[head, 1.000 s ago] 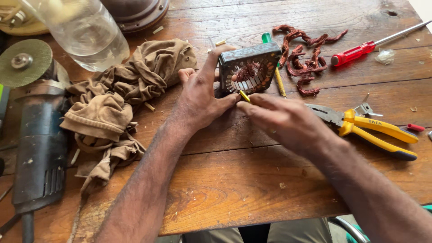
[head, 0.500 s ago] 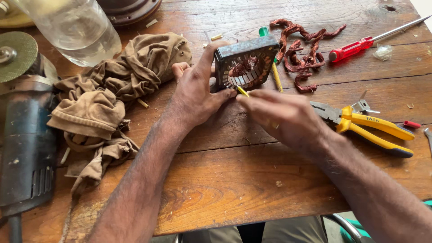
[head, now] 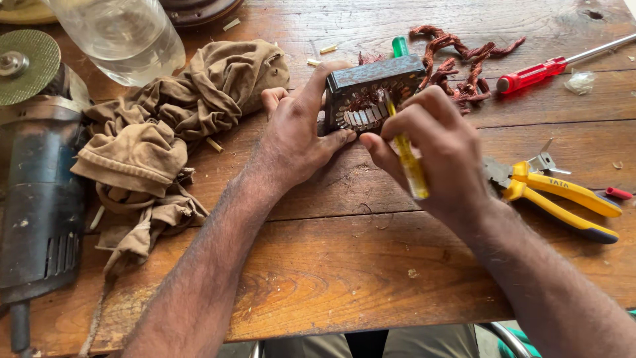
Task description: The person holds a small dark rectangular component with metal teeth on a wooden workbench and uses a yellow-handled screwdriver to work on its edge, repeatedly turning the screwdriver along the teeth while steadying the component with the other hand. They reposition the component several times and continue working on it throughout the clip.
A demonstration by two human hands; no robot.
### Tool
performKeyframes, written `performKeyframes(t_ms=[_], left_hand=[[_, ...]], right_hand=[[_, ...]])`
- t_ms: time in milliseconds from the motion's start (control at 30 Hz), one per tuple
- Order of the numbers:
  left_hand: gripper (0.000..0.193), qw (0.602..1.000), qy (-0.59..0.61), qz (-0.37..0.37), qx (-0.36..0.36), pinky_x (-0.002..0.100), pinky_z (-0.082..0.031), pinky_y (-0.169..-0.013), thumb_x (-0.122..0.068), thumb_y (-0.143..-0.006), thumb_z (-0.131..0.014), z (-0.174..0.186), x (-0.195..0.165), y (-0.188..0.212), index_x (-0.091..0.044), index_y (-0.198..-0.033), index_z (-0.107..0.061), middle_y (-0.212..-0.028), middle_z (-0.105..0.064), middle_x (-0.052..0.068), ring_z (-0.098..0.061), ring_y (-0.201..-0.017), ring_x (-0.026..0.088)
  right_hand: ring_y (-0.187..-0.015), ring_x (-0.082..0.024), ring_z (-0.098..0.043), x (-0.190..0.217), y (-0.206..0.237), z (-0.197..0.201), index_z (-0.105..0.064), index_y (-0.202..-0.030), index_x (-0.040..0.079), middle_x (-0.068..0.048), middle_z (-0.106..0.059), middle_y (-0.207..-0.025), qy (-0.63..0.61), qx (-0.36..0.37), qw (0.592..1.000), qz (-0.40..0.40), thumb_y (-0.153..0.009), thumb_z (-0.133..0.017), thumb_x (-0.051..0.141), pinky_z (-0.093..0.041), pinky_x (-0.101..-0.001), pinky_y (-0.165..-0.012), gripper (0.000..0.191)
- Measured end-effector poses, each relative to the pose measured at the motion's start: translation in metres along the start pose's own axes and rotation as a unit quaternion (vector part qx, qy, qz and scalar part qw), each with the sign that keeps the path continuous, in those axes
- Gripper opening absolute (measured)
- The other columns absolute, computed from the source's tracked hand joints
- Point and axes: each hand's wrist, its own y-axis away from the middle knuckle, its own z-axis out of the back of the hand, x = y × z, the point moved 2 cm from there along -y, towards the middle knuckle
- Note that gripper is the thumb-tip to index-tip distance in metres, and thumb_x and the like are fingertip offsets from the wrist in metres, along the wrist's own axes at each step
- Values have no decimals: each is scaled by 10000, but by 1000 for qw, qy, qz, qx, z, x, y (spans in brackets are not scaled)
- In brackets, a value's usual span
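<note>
Wooden worktop (head: 344,265), far edge: my left hand (head: 298,136) grips the motor block (head: 371,89); right hand (head: 440,149) fingers pinch a yellow screwdriver (head: 407,159), shaft pointing into it.

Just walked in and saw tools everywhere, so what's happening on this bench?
A person steadies a small motor stator on the wooden table with the left hand, while the right hand pokes a yellow-handled tool into its slots. Pulled copper winding lies behind it. A red screwdriver and yellow pliers lie to the right; a brown rag and an angle grinder to the left.
</note>
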Motion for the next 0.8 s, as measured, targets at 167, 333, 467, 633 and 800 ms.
performKeyframes(t_ms=[167,333,467,633,800], left_hand=[[820,1000,2,-16,-10,504,-254,-1040,-270,-856,-878,2,-2,-2,-239,-1469,-333,-1082,-795,-15,-694,-1119,177],[821,1000,-2,-3,7,501,-265,-1021,-270,-839,-887,3,-2,-1,-217,-1453,-345,-1039,-788,-6,-680,-1102,183],[794,1000,-3,-2,10,506,-266,-1033,-258,-853,-876,1,0,-2,-218,-1451,-355,-1014,-786,1,-682,-1094,191],[743,999,24,-31,1,550,-217,-1092,-207,-856,-851,0,4,-4,-201,-1426,-374,-1016,-812,2,-717,-1065,201],[641,998,35,-47,12,518,-321,-1098,-164,-893,-813,1,5,-2,-162,-1412,-436,-1055,-797,24,-733,-1042,196]], right_hand=[[-591,-143,-538,-3,8,-11,-620,-947,86,-61,-637,-784,88,63,994,20,-1085,-690,222,-474,-332,-507,205],[-449,-152,-570,-14,6,-25,-679,-1172,43,-76,-699,-712,66,175,977,-99,-1030,-687,235,-441,-340,-337,239],[-685,-171,-730,-17,-1,-24,-717,-1148,72,-124,-778,-884,0,131,986,-101,-960,-756,200,-580,-312,-524,231],[-795,-185,-777,-15,-9,-19,-770,-1086,94,-121,-799,-974,-26,123,983,-132,-899,-805,135,-637,-336,-704,194],[-748,-180,-773,-13,-13,-18,-770,-1082,89,-101,-795,-925,-3,163,979,-123,-916,-792,167,-628,-333,-668,185]])
